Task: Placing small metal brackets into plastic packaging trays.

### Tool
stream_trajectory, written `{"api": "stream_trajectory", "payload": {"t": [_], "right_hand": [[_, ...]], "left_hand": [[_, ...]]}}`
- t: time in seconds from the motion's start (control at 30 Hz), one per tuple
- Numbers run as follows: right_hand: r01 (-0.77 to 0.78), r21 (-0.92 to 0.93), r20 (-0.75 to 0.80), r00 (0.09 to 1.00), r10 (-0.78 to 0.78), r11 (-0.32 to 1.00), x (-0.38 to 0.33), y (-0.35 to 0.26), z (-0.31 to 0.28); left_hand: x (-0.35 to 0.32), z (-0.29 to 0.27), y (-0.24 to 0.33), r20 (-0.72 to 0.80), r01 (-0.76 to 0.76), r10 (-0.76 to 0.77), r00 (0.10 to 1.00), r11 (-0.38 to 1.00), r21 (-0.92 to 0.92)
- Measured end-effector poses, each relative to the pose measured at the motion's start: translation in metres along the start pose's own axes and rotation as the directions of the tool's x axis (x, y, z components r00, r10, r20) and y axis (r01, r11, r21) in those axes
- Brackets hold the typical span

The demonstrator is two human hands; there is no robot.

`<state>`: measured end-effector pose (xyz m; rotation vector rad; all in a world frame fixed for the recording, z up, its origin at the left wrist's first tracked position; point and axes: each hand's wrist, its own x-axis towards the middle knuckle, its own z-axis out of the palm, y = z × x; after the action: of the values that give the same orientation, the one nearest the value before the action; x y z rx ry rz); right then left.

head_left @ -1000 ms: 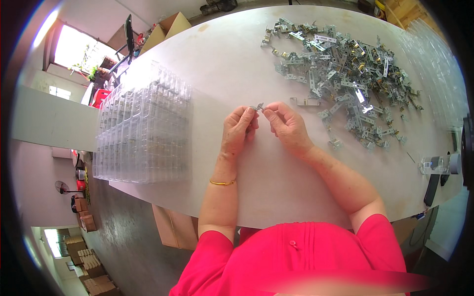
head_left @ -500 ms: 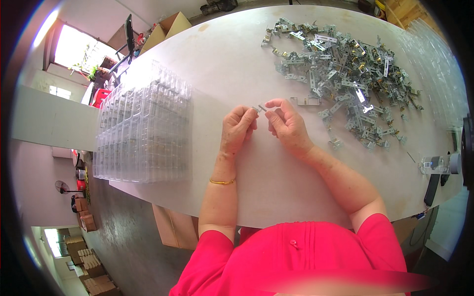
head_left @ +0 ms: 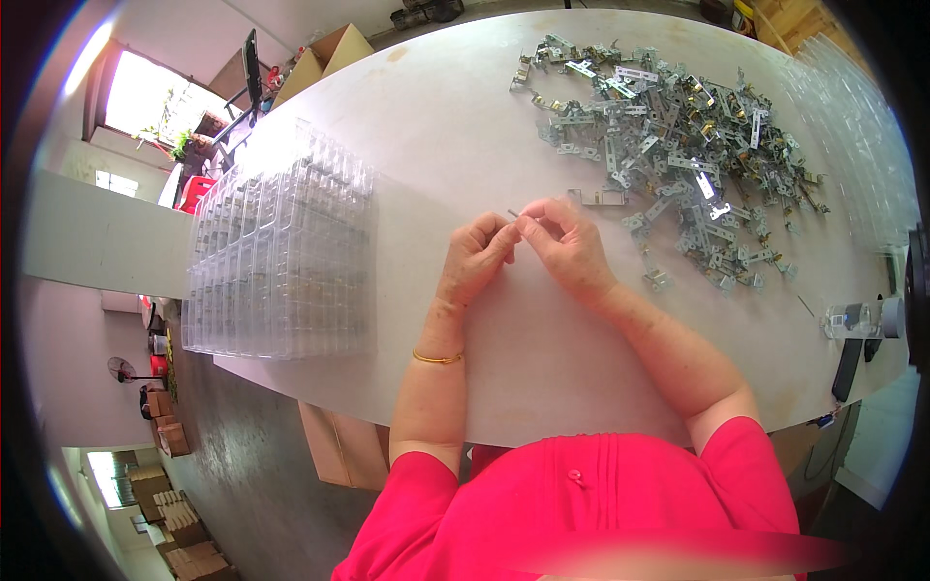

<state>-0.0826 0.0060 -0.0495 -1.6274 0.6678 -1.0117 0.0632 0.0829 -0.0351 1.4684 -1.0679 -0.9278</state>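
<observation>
My left hand and my right hand meet over the middle of the white table. Between their pinched fingertips is a small metal bracket, mostly hidden by the fingers, with only its tip showing. Both hands are closed on it. Just beyond my right hand a single flat metal bracket lies apart. Further right spreads a large heap of metal brackets, silver with some brass-coloured parts.
Stacked clear plastic compartment boxes stand on the left, with small parts inside. Clear plastic sheets or trays lie at the far right. A clear bottle and a dark flat object are near the right edge. A carton sits below the table.
My hands have come together, the left moving slightly right. Their fingertips now touch around the small bracket, which shows less than before.
</observation>
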Motion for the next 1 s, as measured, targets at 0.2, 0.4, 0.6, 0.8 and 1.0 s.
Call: {"api": "stream_trajectory", "payload": {"t": [0.2, 0.4, 0.6, 0.8, 1.0], "right_hand": [[0.024, 0.095, -0.131, 0.991, -0.012, 0.995, 0.003, -0.004, 0.001], [-0.083, 0.184, -0.07, 0.993, 0.097, 0.979, 0.007, 0.0, -0.002], [-0.144, 0.115, 0.028, 0.989, 0.142, 0.983, 0.002, 0.003, 0.001], [-0.146, 0.074, 0.051, 0.989, 0.142, 0.987, 0.002, 0.001, -0.001], [-0.13, 0.033, 0.045, 0.991, 0.128, 0.991, 0.001, 0.001, -0.001]], "left_hand": [[-0.002, 0.001, 0.003, 0.085, 0.014, -0.019, 0.996, 0.999, 0.05], [0.001, -0.009, 0.003, -0.029, 0.133, -0.158, 0.987, 0.905, -0.404], [0.002, -0.016, -0.005, -0.007, 0.113, -0.133, 0.991, 0.865, -0.488], [0.003, -0.017, -0.008, 0.008, 0.104, -0.114, 0.993, 0.873, -0.477], [0.002, -0.013, -0.005, -0.017, 0.09, -0.109, 0.994, 0.891, -0.444]]}}
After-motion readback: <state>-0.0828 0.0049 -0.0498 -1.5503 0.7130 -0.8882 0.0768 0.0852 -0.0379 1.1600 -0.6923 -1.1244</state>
